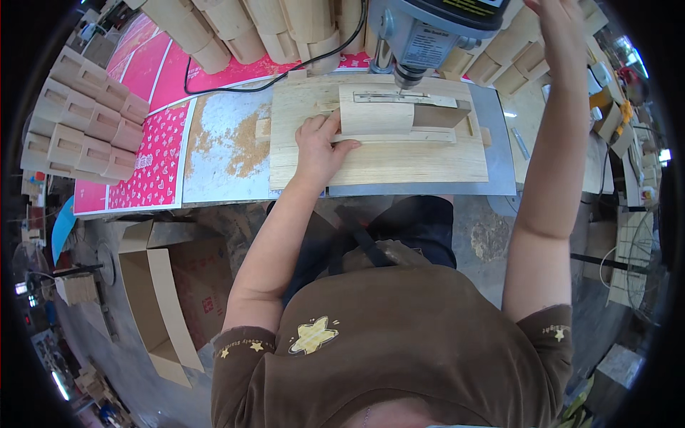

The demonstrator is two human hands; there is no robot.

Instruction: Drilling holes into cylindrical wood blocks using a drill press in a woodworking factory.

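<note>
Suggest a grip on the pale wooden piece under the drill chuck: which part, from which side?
I'd grip the pale wooden piece by its left end, coming from the left. It lies lengthwise left to right, and the drill chuck hangs over its far side, away from that end. The left hand is at that end.

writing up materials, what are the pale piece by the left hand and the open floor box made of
Pale piece: probably bare wood, smooth and matte, going by its cream colour. Open box: likely plain brown cardboard, given its thin folded flaps.
</note>
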